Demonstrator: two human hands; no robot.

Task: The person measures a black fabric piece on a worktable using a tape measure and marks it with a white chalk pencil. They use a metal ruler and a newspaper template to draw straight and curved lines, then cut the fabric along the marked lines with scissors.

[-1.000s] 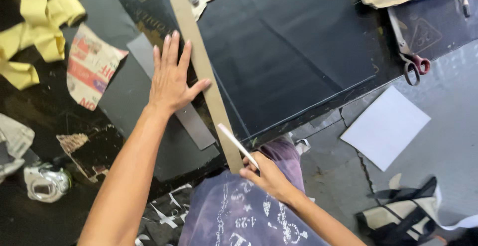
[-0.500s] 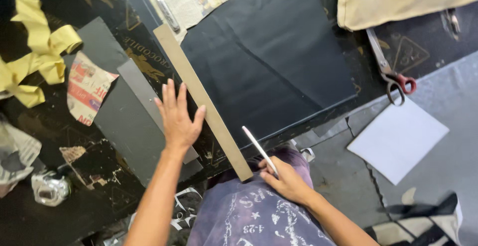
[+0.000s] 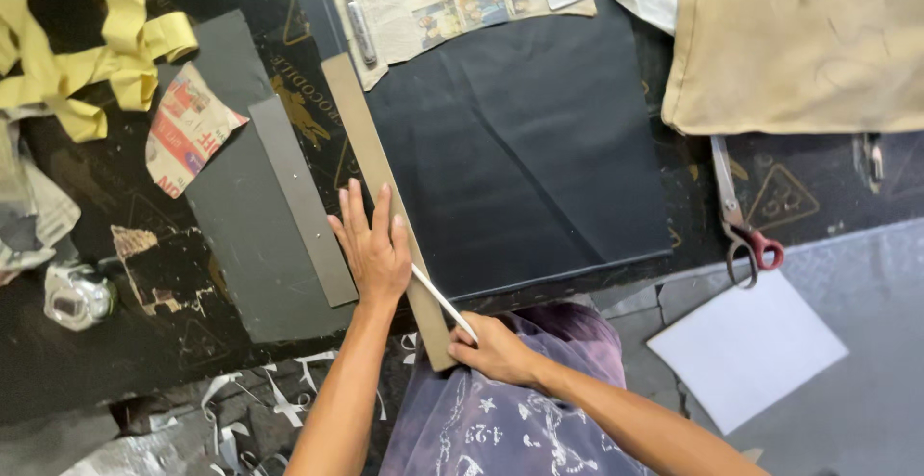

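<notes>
My left hand [image 3: 371, 245] lies flat with fingers spread, pressing on a long brown ruler strip [image 3: 364, 144] that runs along the left edge of a black sheet [image 3: 520, 149]. Near the strip's lower end my right hand [image 3: 496, 349] grips a thin white marking stick [image 3: 441, 300], whose tip touches the sheet's edge just beside my left hand. A grey flat bar [image 3: 300, 202] rests left of the ruler on a grey sheet [image 3: 245, 235].
Red-handled scissors [image 3: 743, 226] lie right of the black sheet, below a tan cloth [image 3: 799, 43]. Newspaper [image 3: 452, 0] lies at the top, yellow strips [image 3: 87, 62] at the far left, a white paper [image 3: 746, 346] on the floor, a tape roll [image 3: 77, 295] lower left.
My left hand slid down the ruler strip toward me. My right hand brought the white stick's tip up against the strip beside my left hand. The view shifted.
</notes>
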